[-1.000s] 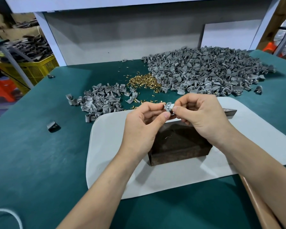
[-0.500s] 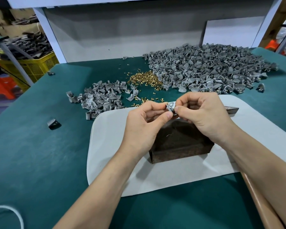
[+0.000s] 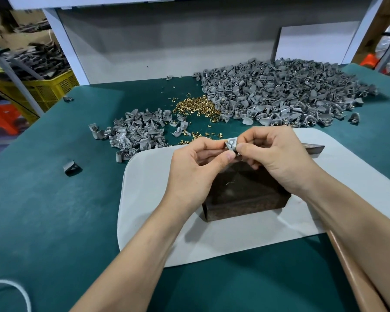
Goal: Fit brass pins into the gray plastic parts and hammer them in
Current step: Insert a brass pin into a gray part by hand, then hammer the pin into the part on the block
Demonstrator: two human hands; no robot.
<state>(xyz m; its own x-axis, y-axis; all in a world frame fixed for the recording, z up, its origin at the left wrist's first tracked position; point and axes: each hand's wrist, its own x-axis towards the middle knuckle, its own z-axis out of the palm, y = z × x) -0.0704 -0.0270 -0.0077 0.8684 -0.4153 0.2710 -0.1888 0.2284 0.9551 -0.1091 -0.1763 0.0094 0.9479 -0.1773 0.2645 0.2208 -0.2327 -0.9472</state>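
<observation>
Here, in the head view, my left grip (image 3: 194, 163) and right grip (image 3: 277, 158) both pinch one gray plastic part (image 3: 231, 144), held between the thumb tips just above the dark block (image 3: 243, 194). Neither hand is nearer. I cannot see whether a pin sits in it. The brass pins (image 3: 198, 106) lie beyond on the table (image 3: 54, 199), well apart.
</observation>
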